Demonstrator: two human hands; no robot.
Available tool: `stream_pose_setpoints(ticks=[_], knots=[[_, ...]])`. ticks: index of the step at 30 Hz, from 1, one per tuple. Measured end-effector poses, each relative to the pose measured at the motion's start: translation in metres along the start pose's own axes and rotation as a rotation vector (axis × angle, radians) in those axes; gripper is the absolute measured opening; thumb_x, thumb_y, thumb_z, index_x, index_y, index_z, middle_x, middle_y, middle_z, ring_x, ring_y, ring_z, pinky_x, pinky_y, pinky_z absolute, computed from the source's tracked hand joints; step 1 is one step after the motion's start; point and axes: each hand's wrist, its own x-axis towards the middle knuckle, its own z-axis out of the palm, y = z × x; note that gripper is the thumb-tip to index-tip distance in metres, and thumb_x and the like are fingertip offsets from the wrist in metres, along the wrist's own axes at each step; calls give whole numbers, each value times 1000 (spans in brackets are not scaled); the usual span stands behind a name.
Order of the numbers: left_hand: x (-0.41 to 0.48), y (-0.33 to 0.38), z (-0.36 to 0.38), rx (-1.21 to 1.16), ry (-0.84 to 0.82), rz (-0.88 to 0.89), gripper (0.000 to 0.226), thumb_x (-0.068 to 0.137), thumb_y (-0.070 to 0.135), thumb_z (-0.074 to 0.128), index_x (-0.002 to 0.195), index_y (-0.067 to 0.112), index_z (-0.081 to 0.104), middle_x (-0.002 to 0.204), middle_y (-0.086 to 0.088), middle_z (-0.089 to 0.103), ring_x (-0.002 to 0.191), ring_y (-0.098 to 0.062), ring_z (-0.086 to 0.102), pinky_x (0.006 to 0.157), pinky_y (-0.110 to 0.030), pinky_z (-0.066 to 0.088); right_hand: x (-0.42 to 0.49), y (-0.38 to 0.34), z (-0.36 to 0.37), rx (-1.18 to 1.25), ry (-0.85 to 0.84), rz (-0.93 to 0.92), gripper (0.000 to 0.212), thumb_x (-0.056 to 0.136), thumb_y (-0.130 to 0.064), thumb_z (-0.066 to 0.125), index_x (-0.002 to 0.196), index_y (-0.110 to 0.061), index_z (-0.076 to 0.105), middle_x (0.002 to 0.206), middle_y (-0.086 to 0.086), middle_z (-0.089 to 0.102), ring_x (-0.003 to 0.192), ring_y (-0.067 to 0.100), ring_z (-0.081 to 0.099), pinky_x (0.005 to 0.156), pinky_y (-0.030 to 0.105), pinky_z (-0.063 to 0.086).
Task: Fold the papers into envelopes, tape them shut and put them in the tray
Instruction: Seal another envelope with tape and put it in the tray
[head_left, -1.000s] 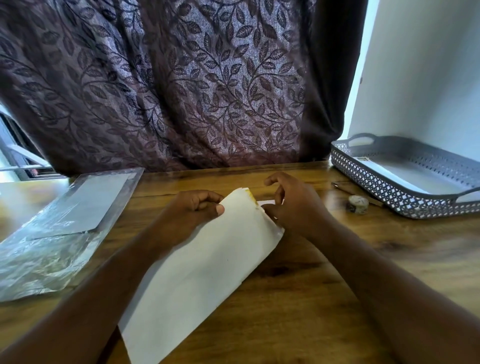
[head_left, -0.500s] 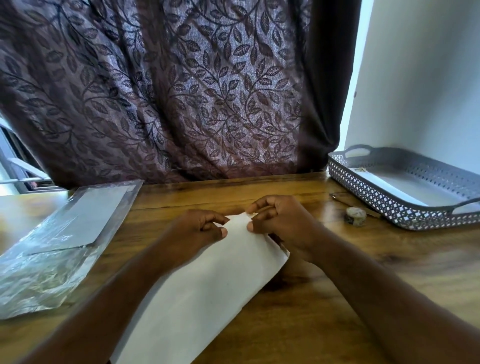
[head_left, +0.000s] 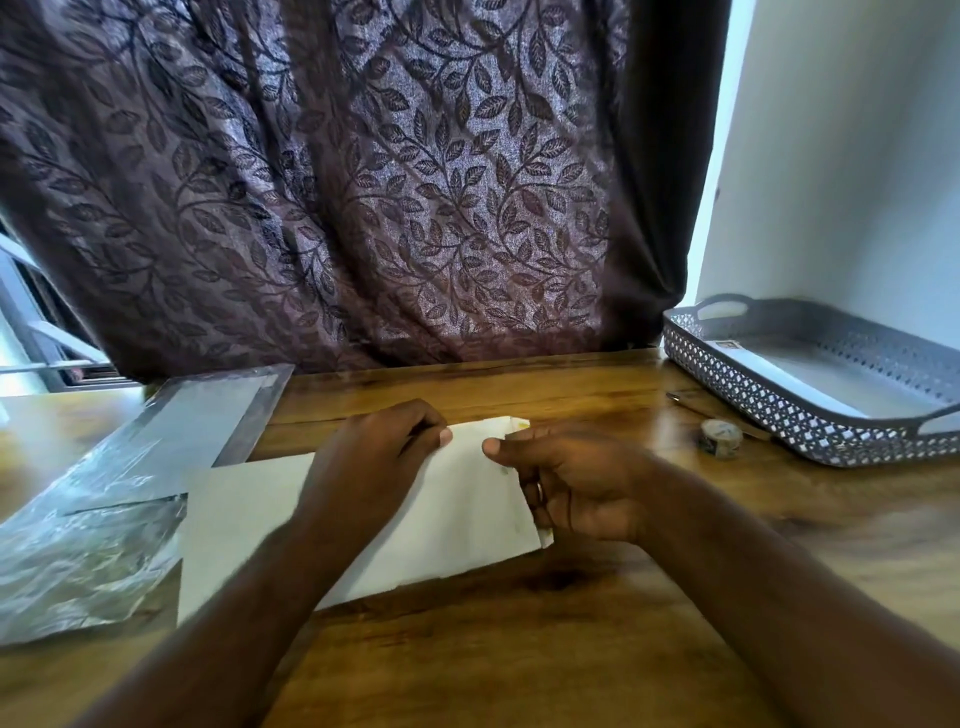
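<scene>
Closest in, 2 bare forearms (head_left: 234, 623) come up from the bottom edge over the wooden table (head_left: 519, 649). Between them is the paper (head_left: 457, 525), a white sheet folded into a long envelope-ish strip. It lies flat on the table, a bit skewed so the left end is nearer than the right.

The left hand (head_left: 374, 457) is on the far long edge, fingers curled in and thumb tip pressed onto the sheet, so that grip is closed on the paper. The right hand (head_left: 576, 483) has the right end, thumb on top and fingers curled round the short edge, so that grip is closed on the paper too. The 2 thumbs point at each other with a small gap between them. A little folded corner (head_left: 517, 423) with a yellowish mark pokes out just past the right thumb.

Left of the paper there's a crinkly clear plastic sleeve (head_left: 104, 493) lying flat. It meets the paper's left end, can't tell if it's touching or tucked under.

Further back on the right, 1 small roll of tape (head_left: 719, 438) sits on the table, with a thin stick-like thing (head_left: 680, 399) behind it, too blurry to name. Just beyond is the grey perforated tray (head_left: 779, 421) with a white flat sheet (head_left: 831, 384) inside.

Behind it all hangs a dark purple leaf-pattern curtain (head_left: 363, 182), with a white wall (head_left: 857, 156) on the right.
</scene>
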Motion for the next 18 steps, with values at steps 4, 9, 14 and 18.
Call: stream_pose_setpoints(ticks=[4, 9, 14, 18], knots=[[0, -2, 3, -45, 5, 40, 15, 97, 38, 58, 91, 29, 68, 80, 14, 68, 73, -4, 62, 65, -38, 53, 2, 6, 5, 58, -55, 48, 40, 86, -22, 70, 124, -10, 68, 120, 13, 73, 116, 34, 66, 106, 58, 46], [2, -3, 5, -89, 47, 154, 32, 97, 49, 44, 99, 29, 69, 97, 18, 66, 90, -3, 60, 79, -37, 51, 1, 7, 6, 121, -75, 11, 30, 88, -23, 67, 116, -12, 72, 117, 13, 74, 104, 29, 70, 99, 52, 52], [0, -6, 4, 58, 108, 227, 57, 96, 68, 31, 124, 28, 62, 126, 9, 59, 120, -17, 53, 103, -45, 39, 2, 3, -5, 133, -86, -59, 47, 85, -27, 66, 128, -8, 65, 126, 17, 69, 118, 34, 64, 106, 55, 47], [-2, -5, 1, 277, 29, 355, 86, 80, 87, 38, 143, 30, 43, 143, 5, 47, 135, -19, 40, 113, -45, 28, 3, -1, -11, 183, -70, -100, 49, 88, -31, 62, 130, -6, 63, 124, 20, 69, 117, 37, 63, 106, 55, 46]])
